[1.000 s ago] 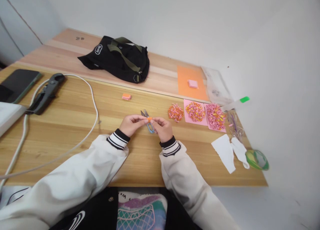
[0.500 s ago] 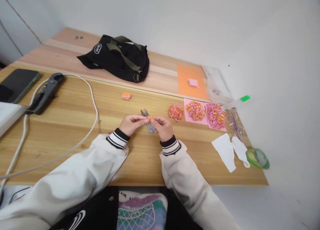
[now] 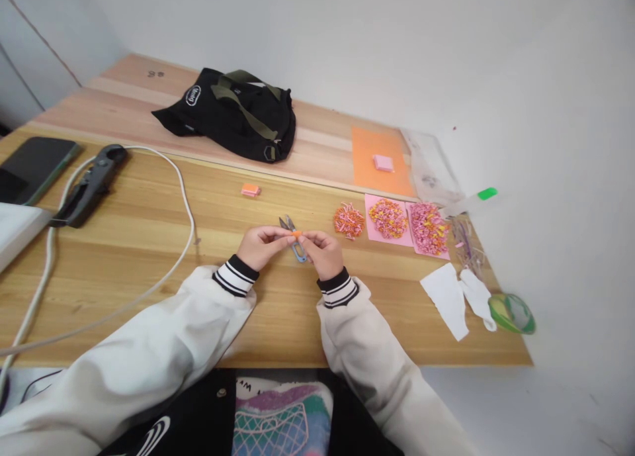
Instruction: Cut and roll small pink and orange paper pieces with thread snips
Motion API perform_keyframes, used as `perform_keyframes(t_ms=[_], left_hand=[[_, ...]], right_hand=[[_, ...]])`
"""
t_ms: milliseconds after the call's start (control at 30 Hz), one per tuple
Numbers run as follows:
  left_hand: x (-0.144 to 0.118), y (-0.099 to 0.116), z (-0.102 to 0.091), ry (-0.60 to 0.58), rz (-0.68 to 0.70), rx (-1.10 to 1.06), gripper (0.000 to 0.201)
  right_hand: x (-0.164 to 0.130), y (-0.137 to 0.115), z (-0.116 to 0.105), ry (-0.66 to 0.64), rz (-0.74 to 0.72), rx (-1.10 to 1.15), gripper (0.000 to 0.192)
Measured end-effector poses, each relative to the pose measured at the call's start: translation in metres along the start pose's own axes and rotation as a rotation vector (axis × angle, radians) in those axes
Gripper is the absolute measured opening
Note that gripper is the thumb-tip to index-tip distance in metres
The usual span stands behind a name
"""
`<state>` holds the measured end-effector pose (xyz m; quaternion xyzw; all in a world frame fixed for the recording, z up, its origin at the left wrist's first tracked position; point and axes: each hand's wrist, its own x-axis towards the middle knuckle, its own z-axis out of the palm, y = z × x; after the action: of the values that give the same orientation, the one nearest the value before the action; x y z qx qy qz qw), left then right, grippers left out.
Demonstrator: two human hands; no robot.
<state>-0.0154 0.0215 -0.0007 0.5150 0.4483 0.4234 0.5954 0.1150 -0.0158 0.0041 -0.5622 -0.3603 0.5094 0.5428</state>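
While both hands meet at the middle of the frame, the left hand (image 3: 262, 244) and the right hand (image 3: 322, 252) pinch a tiny orange piece (image 3: 296, 233) between their fingertips, each closed narrowly on one end of it. Just behind and under the piece lie snips (image 3: 294, 239) on the table (image 3: 149, 257), partly hidden by the fingers. To the right sit three heaps of orange and pink scraps (image 3: 388, 219), two of them on pink paper. Farther up right lies an orange sheet (image 3: 377, 168). A black bag (image 3: 233, 112) rests at upper centre, a white cable (image 3: 186, 198) curves at left, and a tape roll (image 3: 512, 313) sits at the right edge.
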Motion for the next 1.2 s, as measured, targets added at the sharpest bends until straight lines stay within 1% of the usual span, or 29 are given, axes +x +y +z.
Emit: perform_keyframes(t_ms=[433,700,933,1200], left_hand=[[-0.0017,-0.0039,0.0014,0.043,0.029,0.024,0.034],[-0.0006,-0.0039,0.0009,0.011,0.067,0.052,0.035],[-0.0006,-0.0068,0.0003,0.016,0.092,0.079,0.028],[-0.0009,-0.0037,-0.0003,0.019,0.147,0.082,0.025]], right_hand=[[-0.0004,0.0014,0.0014,-0.008,-0.020,0.004,0.022],[0.0004,0.0010,0.0010,0.026,-0.018,0.036,0.023],[-0.0001,0.0039,0.0004,0.013,-0.049,0.020,0.022],[-0.0001,0.0007,0.0003,0.037,-0.032,0.042,0.020]])
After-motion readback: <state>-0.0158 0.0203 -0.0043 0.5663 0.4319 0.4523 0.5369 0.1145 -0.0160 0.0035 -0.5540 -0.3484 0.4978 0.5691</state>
